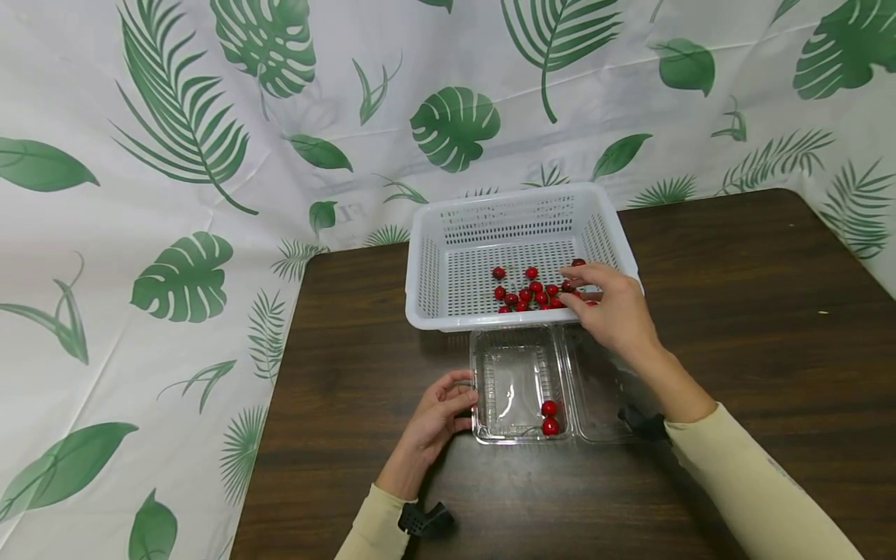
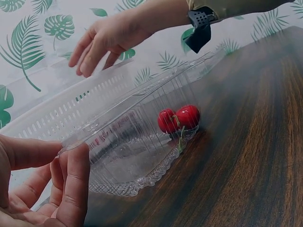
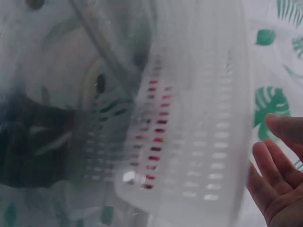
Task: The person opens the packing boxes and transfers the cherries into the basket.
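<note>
My left hand [image 1: 439,412] pinches the left rim of a clear plastic clamshell box [image 1: 490,437] between thumb and fingers. Two red cherries [image 2: 179,118] with a green stem sit together in the box's near right corner. Over the near right part of a white perforated basket [image 1: 427,268] is my right hand [image 1: 610,305], its fingers apart and reaching toward the cherries inside. Several red cherries [image 1: 525,295] lie scattered on the basket floor, mostly along its near side. In the right wrist view the right fingers [image 3: 274,165] show beyond the basket's rim, with nothing seen between them.
The box's unfolded lid [image 1: 595,412] lies flat to its right, partly under the right forearm. The basket stands directly behind the box on a dark wooden table [image 1: 336,404]. A white sheet with green leaves [image 1: 280,194] hangs at the back and left.
</note>
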Motion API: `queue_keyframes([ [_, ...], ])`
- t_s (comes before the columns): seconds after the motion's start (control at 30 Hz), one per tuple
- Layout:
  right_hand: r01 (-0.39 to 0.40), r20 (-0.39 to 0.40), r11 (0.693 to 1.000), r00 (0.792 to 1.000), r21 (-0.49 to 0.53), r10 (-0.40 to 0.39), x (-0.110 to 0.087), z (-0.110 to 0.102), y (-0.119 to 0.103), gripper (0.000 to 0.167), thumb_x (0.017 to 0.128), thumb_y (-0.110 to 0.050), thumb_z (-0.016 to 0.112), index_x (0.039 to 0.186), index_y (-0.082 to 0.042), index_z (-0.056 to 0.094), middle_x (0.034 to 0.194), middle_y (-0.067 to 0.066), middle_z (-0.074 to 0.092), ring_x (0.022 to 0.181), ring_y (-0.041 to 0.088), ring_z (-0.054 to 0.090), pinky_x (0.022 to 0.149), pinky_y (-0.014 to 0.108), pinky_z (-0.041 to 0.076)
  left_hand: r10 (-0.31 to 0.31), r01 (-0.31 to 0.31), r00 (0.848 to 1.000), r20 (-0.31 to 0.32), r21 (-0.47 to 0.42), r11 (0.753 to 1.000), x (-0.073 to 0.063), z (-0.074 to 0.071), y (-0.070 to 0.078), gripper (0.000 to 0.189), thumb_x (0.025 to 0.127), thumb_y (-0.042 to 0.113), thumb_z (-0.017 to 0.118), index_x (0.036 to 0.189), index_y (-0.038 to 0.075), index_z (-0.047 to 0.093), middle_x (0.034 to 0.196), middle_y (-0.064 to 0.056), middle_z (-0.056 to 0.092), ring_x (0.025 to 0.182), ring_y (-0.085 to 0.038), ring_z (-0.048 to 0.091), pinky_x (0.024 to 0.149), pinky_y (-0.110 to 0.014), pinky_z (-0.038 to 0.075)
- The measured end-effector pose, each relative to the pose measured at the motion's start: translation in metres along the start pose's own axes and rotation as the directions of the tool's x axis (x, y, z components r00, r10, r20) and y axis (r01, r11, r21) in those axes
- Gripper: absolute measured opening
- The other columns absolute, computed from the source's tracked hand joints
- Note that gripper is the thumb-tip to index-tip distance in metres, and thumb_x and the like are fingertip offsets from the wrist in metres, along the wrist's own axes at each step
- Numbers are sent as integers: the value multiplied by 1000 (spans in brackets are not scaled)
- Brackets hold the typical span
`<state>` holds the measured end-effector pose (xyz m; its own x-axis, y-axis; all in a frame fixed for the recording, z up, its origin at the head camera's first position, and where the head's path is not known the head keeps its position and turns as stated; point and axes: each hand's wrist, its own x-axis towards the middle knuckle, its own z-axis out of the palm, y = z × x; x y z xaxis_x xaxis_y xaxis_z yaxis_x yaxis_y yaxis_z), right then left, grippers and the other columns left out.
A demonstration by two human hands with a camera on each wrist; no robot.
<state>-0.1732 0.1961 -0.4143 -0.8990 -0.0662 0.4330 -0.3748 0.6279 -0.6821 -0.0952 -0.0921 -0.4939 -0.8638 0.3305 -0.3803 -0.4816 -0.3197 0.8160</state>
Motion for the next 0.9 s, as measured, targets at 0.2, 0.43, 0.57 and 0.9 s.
queue_keyframes([
  [0.2,174,131,984,976,27,-176,-9,-2,-26,34,78,2,80,110,-4,72,106,8,67,89,24,64,71,41,58,0,0,1000,-4,4,1000,0,0,-1,30,91,-5,60,116,10,55,87,-1,61,73,-11,59,59,-26,52],
  [0.43,310,606,951,758,-9,-242,-26,5,-49,34,77,-6,82,109,-13,73,105,-3,66,93,16,64,81,38,54,3,-3,1000,2,13,1000,1,0,-1,33,92,-4,59,123,3,52,88,-1,61,75,-12,59,59,-26,53],
  [0.57,294,766,956,612,7,-193,-37,13,-55,36,74,0,79,108,-11,73,105,-2,67,97,20,65,85,40,54,1,-1,1000,-1,17,1000,1,0,-1,33,91,-4,60,123,3,52,87,-1,61,74,-12,59,59,-26,52],
  [0.9,331,859,943,494,-41,-135,-51,26,-54,38,63,3,80,95,-18,75,87,-9,62,78,9,57,72,31,53,5,-5,1000,-8,29,1000,1,1,-2,29,92,-5,59,119,6,54,88,-3,61,76,-14,58,59,-26,52],
])
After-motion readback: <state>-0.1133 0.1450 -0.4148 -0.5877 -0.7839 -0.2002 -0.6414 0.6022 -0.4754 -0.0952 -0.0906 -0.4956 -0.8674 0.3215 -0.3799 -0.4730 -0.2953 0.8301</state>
